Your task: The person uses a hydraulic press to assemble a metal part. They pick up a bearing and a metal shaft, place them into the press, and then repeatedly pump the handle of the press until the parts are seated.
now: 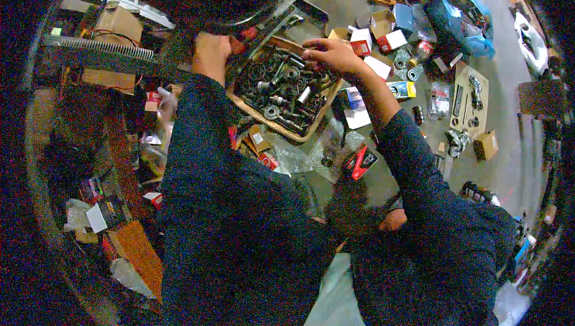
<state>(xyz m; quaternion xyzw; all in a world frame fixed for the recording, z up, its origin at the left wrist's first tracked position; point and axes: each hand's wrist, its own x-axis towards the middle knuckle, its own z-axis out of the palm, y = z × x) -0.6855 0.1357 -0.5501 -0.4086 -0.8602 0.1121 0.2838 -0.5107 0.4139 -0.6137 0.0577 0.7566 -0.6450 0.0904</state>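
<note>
Navy sleeves (413, 146) mid-frame — tan-rimmed tray (254, 112) upper centre, red-and-white box (392, 41) and blue bag (481, 48) upper right.

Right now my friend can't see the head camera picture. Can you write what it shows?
A person's right hand is over the far right corner of a tan-rimmed tray full of metal parts, and the left hand is left of it. Red-and-white boxes and clear bubble wrap lie around on the grey floor.
</note>
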